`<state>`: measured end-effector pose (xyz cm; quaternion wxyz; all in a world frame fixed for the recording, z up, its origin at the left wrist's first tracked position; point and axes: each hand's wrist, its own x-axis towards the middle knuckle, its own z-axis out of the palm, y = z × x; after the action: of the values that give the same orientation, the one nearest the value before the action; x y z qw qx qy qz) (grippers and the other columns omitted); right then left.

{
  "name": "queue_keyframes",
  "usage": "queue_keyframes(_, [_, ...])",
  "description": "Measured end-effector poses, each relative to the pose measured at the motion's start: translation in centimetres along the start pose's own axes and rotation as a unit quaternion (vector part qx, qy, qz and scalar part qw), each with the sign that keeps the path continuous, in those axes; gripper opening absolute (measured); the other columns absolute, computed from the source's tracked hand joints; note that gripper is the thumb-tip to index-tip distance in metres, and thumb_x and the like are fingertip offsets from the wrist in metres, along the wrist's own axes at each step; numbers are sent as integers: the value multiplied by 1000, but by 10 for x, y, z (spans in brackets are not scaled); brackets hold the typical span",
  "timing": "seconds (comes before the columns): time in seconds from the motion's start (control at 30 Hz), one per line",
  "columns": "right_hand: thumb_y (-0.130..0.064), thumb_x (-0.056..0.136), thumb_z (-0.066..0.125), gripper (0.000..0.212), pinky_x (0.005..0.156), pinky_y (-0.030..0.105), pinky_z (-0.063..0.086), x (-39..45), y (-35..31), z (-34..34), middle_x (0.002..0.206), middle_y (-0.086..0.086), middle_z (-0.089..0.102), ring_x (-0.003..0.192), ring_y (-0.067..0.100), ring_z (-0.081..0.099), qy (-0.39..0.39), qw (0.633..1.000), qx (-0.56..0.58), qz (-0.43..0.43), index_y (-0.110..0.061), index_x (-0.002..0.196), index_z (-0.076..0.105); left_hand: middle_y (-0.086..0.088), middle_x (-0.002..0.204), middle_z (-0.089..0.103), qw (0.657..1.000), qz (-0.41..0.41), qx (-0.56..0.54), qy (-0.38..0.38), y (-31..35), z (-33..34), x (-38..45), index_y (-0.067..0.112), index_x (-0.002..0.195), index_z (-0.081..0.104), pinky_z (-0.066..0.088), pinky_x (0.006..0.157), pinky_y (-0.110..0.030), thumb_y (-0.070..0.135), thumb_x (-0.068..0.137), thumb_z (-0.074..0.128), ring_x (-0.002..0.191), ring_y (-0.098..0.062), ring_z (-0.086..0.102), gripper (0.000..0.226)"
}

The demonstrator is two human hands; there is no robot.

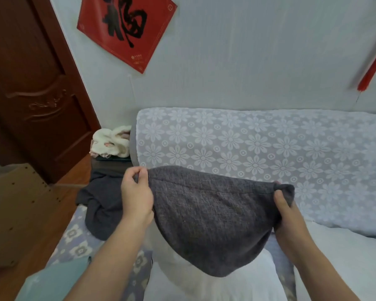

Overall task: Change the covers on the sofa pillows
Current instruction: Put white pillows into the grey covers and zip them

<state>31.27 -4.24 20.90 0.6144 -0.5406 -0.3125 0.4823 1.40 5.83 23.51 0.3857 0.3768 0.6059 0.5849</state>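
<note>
A dark grey woven pillow cover [211, 218] hangs spread between my two hands above the sofa. My left hand [137, 192] pinches its upper left corner. My right hand [284, 205] grips its bunched upper right corner. Below the cover lies a bare white pillow [204, 283], its top hidden behind the hanging fabric. Another dark grey cover [102, 205] lies crumpled on the sofa's left end.
The sofa [269, 146] wears a pale blue floral throw and stands against the wall. A second white pillow [343, 257] lies at the right. A cream cloth bundle [111, 142] sits on a dark side table. A brown door [30, 83] and cardboard box [15, 213] stand left.
</note>
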Motion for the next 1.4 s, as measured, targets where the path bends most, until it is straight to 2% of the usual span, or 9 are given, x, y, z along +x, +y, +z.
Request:
queue_keyframes(0.13, [-59, 80, 70, 62, 100, 44, 47, -4, 19, 3, 130, -2, 67, 123, 19, 61, 36, 998, 48, 16, -27, 132, 58, -17, 116, 72, 926, -311, -189, -102, -10, -8, 6, 9, 119, 67, 57, 87, -46, 24, 104, 53, 105, -32, 70, 24])
queue_keyframes(0.3, [-63, 76, 73, 66, 95, 43, 52, -12, 47, 7, 116, 4, 72, 112, 23, 66, 134, 988, 17, 79, -15, 119, 65, -21, 130, 66, 874, -332, -302, -185, -14, -24, 3, 6, 130, 62, 49, 101, -50, 43, 102, 50, 120, -36, 63, 48])
queue_keyframes(0.47, [-48, 93, 62, 39, 100, 48, 51, -8, 20, 14, 115, 6, 73, 112, 26, 67, 175, 982, 44, 56, -16, 115, 67, -24, 119, 69, 880, -364, -257, -167, -27, -38, 8, 0, 115, 66, 64, 65, -41, 12, 102, 44, 91, -32, 75, 28])
queue_keyframes(0.6, [-49, 91, 63, 42, 101, 46, 50, -9, -11, 32, 116, 7, 72, 113, 24, 66, 175, 981, 81, 26, -14, 114, 67, -14, 89, 74, 931, -329, -30, -155, -36, -39, 9, -6, 120, 66, 59, 61, -30, 5, 98, 52, 69, -21, 68, 28])
queue_keyframes(0.8, [-48, 90, 69, 32, 88, 40, 58, -4, -67, 65, 108, 1, 74, 102, 18, 71, 219, 963, 154, 25, -18, 103, 67, -22, 125, 67, 958, -171, -146, -179, -15, -47, 3, 7, 121, 68, 42, 103, -47, 45, 102, 50, 126, -38, 58, 46])
queue_keyframes(0.87, [-49, 89, 68, 32, 86, 39, 59, 1, -93, 76, 106, 0, 74, 98, 17, 71, 218, 964, 154, 10, -20, 102, 67, -9, 131, 67, 958, -95, -143, -230, -11, -49, 1, 14, 132, 59, 48, 103, -41, 76, 74, 67, 125, -21, 61, 85])
queue_keyframes(1.0, [-46, 94, 64, 28, 79, 32, 61, 9, -132, 97, 103, 0, 72, 92, 14, 71, 208, 971, 117, -9, -19, 100, 65, 4, 123, 64, 956, 5, -20, -293, -13, -39, -9, 20, 134, 44, 55, 80, -15, 73, 30, 91, 105, 4, 66, 126])
queue_keyframes(1.23, [-37, 97, 59, 20, 66, 14, 48, 68, -192, 117, 85, -8, 66, 83, 8, 63, 196, 950, -117, -212, -18, 92, 64, 16, 116, 72, 962, 20, -51, -266, 4, -6, -41, 29, 123, 65, 51, 99, -28, 30, 89, 75, 111, -3, 66, 36])
queue_keyframes(1.4, [-41, 97, 57, 44, 95, 32, 47, 139, -107, 129, 122, 5, 62, 109, 23, 61, 22, 907, -395, -144, -15, 132, 54, 2, 121, 71, 970, -184, -113, -107, -68, 3, -54, 23, 129, 62, 56, 96, -46, 33, 92, 73, 109, -23, 69, 39])
